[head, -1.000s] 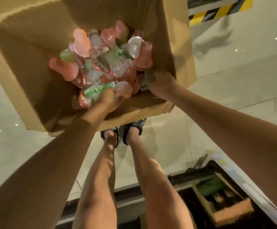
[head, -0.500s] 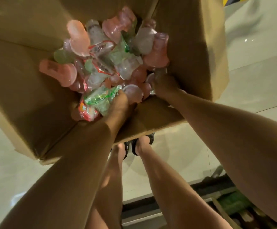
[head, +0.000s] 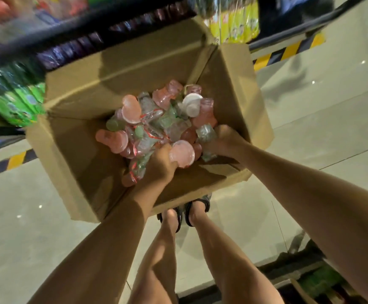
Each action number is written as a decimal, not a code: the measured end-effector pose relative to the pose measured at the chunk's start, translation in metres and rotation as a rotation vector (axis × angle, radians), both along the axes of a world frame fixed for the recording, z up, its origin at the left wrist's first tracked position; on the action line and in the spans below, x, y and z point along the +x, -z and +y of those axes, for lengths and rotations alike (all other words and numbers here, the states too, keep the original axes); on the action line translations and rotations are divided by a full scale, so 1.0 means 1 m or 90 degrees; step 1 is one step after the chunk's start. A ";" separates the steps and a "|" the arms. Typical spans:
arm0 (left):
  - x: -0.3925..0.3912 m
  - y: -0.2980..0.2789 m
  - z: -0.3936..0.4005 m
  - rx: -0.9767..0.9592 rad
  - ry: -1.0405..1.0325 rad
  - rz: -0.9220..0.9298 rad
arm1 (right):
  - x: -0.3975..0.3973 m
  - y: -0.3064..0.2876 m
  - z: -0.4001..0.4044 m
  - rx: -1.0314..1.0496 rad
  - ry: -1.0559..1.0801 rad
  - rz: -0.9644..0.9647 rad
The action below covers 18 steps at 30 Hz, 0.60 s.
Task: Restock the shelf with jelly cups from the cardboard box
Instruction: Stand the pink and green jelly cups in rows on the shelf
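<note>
Cardboard box (head: pixel 86 172) open-side up at frame centre, long axis upper right to lower left. Left hand (head: pixel 156 170) fingers curl round a pink jelly cup (head: pixel 182 153), its round end facing the camera; right hand (head: pixel 222 141) grips a clear cup (head: pixel 206 133) in the jelly cups (head: pixel 152 119) pile.

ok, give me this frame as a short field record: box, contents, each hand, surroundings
box: open cardboard box on the floor
contents: loose pile of jelly cups, pink, green and clear
left hand: left hand inside the box, gripping a pink cup and wrapped cups
right hand: right hand inside the box, fingers curled round a clear cup
surroundings: blurred shelf above the box; hazard-striped floor edge
</note>
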State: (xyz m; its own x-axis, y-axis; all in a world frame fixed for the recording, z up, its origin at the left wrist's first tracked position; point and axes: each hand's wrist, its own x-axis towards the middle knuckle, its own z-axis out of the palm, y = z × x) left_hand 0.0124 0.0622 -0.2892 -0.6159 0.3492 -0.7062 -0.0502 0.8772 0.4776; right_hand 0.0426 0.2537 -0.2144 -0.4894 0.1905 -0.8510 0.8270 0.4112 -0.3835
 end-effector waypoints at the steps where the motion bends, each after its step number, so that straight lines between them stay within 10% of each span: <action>1: -0.006 -0.018 0.001 0.007 0.019 0.010 | -0.003 -0.006 0.007 -0.007 0.024 0.009; 18: -0.105 -0.308 -0.025 0.077 0.186 0.119 | -0.031 -0.286 0.034 0.133 -0.179 0.222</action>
